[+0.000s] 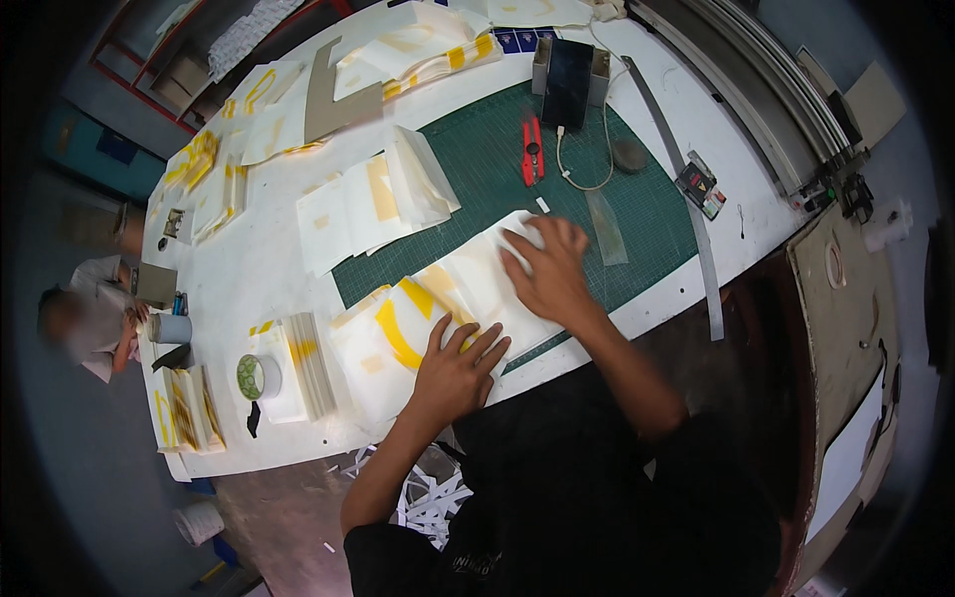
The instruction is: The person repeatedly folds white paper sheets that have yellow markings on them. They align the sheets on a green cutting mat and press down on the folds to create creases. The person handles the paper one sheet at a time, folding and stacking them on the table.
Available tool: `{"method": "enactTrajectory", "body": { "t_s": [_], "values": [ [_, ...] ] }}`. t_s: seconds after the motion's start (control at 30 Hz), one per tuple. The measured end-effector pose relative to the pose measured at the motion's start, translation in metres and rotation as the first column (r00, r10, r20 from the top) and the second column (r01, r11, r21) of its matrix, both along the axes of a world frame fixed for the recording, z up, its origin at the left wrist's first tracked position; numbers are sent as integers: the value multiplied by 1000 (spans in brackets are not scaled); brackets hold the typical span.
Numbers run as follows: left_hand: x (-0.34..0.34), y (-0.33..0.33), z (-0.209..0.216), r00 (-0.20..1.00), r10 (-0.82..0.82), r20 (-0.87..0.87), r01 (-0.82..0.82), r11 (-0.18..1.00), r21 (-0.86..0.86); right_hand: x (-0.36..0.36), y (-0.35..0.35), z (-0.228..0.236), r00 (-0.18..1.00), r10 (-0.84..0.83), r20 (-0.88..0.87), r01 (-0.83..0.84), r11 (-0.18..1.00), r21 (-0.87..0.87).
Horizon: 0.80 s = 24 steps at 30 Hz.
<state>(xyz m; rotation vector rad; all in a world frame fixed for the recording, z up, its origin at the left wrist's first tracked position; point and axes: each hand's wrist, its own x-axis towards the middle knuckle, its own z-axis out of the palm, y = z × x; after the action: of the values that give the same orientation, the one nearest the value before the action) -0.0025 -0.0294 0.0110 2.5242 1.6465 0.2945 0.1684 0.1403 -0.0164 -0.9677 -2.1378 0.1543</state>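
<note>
A long white paper piece (466,274) with yellow printed shapes lies in front of me, partly over a green cutting mat (652,224). My left hand (460,373) rests on its near side, fingers spread over the yellow print. Toward the paper's right end, my right hand (549,274) touches the white surface with bent, spread fingers, slightly smeared by motion. Neither hand grips anything that I can see. More printed paper shows beneath and left of my left hand. My right palm hides part of the paper's right end.
Beyond my hands lie a red cutter (532,149), a dark phone-like device (574,85) on a stand, and a long metal ruler (704,249). Folded paper stacks (308,368) and a tape roll (257,378) sit left. Another person (95,308) is at the far left.
</note>
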Motion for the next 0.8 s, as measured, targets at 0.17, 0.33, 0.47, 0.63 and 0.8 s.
{"method": "enactTrajectory", "body": {
  "t_s": [0.17, 0.33, 0.47, 0.63, 0.8],
  "values": [
    [1, -1, -2, 999, -6, 36, 5, 1000, 3, 45, -86, -4, 990, -141, 5, 139, 961, -239],
    [-1, -3, -5, 995, 3, 103, -8, 999, 43, 27, -107, -4, 985, -127, -112, 90, 952, -292],
    [-4, -8, -19, 954, 42, 298, -100, 979, 179, 15, -118, -1, 940, 10, -342, -106, 958, -266],
    [-13, -17, -38, 930, 24, 366, -183, 895, 406, 6, -134, 11, 933, 232, -277, -283, 945, -162],
    [-22, -14, -22, 951, 90, 297, -187, 930, 318, 9, -139, 13, 920, 193, -341, -275, 937, -213]
  ]
}}
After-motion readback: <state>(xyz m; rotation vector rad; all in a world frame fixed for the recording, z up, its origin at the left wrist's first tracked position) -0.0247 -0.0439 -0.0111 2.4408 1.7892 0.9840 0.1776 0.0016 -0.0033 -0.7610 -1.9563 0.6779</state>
